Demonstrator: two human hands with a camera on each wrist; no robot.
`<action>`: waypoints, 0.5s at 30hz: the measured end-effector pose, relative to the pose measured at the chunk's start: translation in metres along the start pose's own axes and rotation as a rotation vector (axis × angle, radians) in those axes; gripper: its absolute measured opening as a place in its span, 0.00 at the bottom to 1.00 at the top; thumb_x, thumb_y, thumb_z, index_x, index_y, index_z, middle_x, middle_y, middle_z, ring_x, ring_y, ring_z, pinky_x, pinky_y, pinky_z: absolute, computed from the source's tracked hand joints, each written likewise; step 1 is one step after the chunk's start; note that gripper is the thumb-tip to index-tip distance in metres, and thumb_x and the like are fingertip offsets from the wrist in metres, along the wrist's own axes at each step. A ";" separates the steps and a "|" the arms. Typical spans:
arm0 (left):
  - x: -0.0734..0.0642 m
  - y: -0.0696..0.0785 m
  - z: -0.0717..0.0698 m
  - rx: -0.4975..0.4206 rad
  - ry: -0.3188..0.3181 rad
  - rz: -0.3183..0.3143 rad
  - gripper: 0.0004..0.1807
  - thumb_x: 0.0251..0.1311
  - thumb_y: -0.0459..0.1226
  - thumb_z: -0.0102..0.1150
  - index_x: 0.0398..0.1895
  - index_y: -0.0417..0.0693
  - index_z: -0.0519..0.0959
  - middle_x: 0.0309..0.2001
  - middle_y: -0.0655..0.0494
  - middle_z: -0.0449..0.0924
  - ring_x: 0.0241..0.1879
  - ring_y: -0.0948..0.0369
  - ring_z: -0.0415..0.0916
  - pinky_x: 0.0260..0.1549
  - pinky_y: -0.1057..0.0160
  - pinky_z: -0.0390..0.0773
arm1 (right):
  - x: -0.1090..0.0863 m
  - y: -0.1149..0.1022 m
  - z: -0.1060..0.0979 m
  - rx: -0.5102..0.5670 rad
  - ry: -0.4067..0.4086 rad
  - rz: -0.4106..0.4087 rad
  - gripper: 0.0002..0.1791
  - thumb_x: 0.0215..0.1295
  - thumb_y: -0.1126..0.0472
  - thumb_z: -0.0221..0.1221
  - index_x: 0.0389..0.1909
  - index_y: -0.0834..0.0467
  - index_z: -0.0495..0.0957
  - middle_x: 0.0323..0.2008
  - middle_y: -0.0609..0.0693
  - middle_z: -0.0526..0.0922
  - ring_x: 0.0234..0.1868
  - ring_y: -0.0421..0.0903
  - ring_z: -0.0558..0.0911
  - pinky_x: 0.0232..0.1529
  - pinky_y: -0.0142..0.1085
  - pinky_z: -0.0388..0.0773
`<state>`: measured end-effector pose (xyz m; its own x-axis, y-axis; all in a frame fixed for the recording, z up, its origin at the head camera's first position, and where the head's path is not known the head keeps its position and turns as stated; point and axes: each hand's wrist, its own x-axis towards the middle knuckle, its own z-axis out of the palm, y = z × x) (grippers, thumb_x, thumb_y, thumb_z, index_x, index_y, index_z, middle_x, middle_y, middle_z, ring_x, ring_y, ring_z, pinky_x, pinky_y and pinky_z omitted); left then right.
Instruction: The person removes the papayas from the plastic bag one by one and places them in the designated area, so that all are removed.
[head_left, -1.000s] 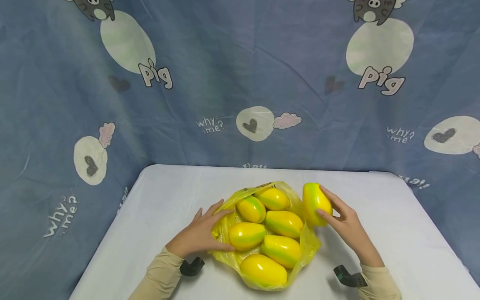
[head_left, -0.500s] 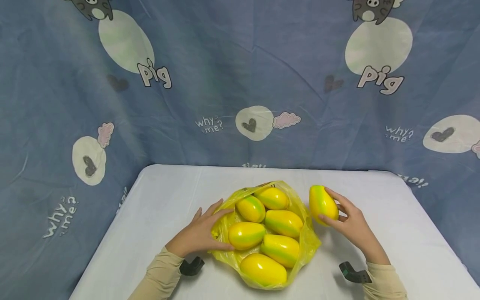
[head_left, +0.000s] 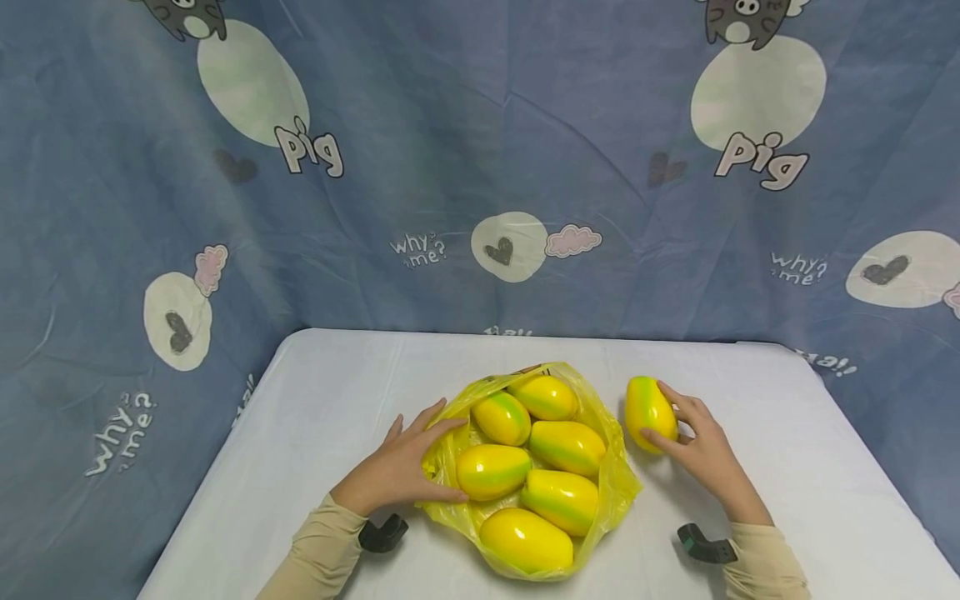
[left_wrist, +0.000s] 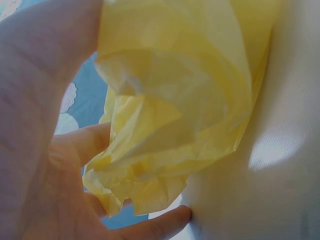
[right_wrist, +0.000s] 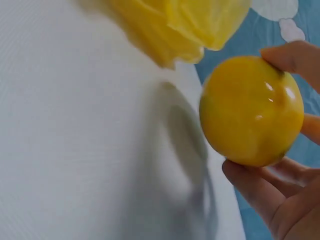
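Note:
My right hand (head_left: 699, 446) grips a glossy yellow-and-green papaya (head_left: 648, 412) to the right of the bag, its narrower end pointing away from me. Seen from the right wrist, the thumb and fingers reach round the papaya (right_wrist: 250, 112), which is held off the white surface with its shadow beside it. My left hand (head_left: 401, 471) rests spread against the left side of a yellow plastic bag (head_left: 621, 487), index finger and thumb stretched over its rim. Crumpled bag plastic (left_wrist: 175, 115) fills the left wrist view and hides part of that hand. Several similar papayas (head_left: 564, 502) lie inside the wide-mouthed bag.
A white-covered table (head_left: 360, 367) carries the bag at its middle. Behind and beside it hangs a blue printed cloth (head_left: 375, 167). Dark wrist-worn devices (head_left: 384, 533) sit at both sleeves.
My right hand has carried the papaya rightward, away from the bag's edge, and slightly lower toward the table. My left hand and the bag have stayed in place.

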<state>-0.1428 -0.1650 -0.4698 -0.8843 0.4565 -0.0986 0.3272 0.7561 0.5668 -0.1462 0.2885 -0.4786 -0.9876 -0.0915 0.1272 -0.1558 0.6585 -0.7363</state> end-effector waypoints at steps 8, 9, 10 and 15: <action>-0.001 0.002 -0.001 -0.003 0.000 -0.005 0.56 0.43 0.69 0.75 0.77 0.64 0.66 0.85 0.48 0.46 0.81 0.44 0.53 0.77 0.27 0.35 | 0.004 0.010 0.009 0.004 0.018 0.036 0.40 0.72 0.53 0.64 0.79 0.59 0.60 0.73 0.70 0.66 0.67 0.75 0.73 0.61 0.66 0.78; -0.001 0.002 -0.001 -0.001 0.000 -0.004 0.56 0.43 0.69 0.75 0.77 0.64 0.66 0.85 0.48 0.46 0.81 0.44 0.53 0.77 0.27 0.35 | 0.004 0.011 0.009 0.008 0.019 0.043 0.40 0.73 0.52 0.64 0.79 0.59 0.60 0.73 0.69 0.67 0.68 0.74 0.72 0.61 0.66 0.78; -0.001 0.002 -0.001 0.000 0.000 -0.004 0.56 0.43 0.69 0.75 0.77 0.64 0.66 0.85 0.48 0.46 0.81 0.44 0.54 0.77 0.27 0.35 | 0.004 0.011 0.010 0.012 0.022 0.049 0.39 0.73 0.51 0.63 0.79 0.59 0.60 0.74 0.69 0.67 0.69 0.74 0.71 0.61 0.65 0.78; 0.000 0.001 0.000 0.007 -0.001 -0.003 0.56 0.42 0.70 0.74 0.77 0.66 0.66 0.84 0.48 0.47 0.81 0.44 0.55 0.77 0.26 0.36 | 0.005 0.011 0.010 0.020 0.016 0.066 0.40 0.73 0.50 0.63 0.79 0.60 0.60 0.74 0.69 0.68 0.70 0.72 0.70 0.62 0.63 0.78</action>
<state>-0.1423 -0.1645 -0.4692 -0.8849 0.4548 -0.1005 0.3272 0.7607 0.5606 -0.1527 0.2877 -0.4928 -0.9954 -0.0363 0.0886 -0.0910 0.6475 -0.7566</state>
